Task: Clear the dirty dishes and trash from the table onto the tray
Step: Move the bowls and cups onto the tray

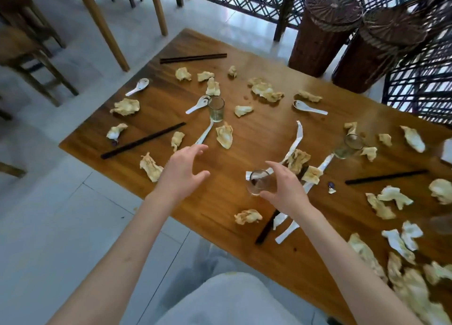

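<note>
A wooden table (pixel 256 139) is strewn with several crumpled stained napkins, such as the napkin (pixel 224 134) near the middle, white spoons, dark chopsticks and glasses. My right hand (pixel 285 187) grips a small clear glass (pixel 258 184), tilted, above the table's near side. My left hand (pixel 184 169) hovers with spread fingers over the table, holding nothing, just short of a white spoon (pixel 205 134). An upright glass (pixel 216 109) stands beyond that spoon. Another glass (pixel 349 145) lies tilted at the right. No tray is in view.
Chopstick pairs lie at the far edge (pixel 193 58), at the left (pixel 143 140) and at the right (pixel 386 177). Two wicker stools (pixel 325 31) and a lattice screen stand behind the table. Wooden chairs (pixel 27 48) stand at the left on the tiled floor.
</note>
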